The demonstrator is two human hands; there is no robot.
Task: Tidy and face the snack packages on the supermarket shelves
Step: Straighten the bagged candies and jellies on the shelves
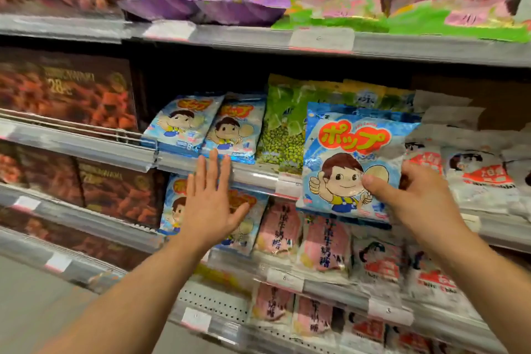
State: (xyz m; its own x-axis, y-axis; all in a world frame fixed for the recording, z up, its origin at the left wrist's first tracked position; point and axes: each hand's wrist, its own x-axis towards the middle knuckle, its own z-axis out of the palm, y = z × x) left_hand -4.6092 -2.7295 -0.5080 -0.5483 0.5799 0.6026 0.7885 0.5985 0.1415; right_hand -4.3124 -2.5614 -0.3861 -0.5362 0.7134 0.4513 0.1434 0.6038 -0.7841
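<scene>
My right hand (pixel 413 195) pinches a light-blue candy bag (pixel 344 158) with a cartoon boy and red-yellow lettering, holding it upright in front of the middle shelf. Two matching blue bags (pixel 207 126) lean on that shelf to the left. My left hand (pixel 209 198) is raised with straight, spread fingers in front of the shelf edge (pixel 258 175), covering part of more blue bags (pixel 172 204) one shelf lower. A green bag of peas (pixel 284 129) stands behind the held bag.
Purple bags (pixel 201 0) and pink-green bags (pixel 402 8) lie on the top shelf. Dark brown snack boxes (pixel 66 92) fill the left bay. White-red bags (pixel 474 169) sit at right, pink bags (pixel 301 236) below. Price tags line the shelf rails.
</scene>
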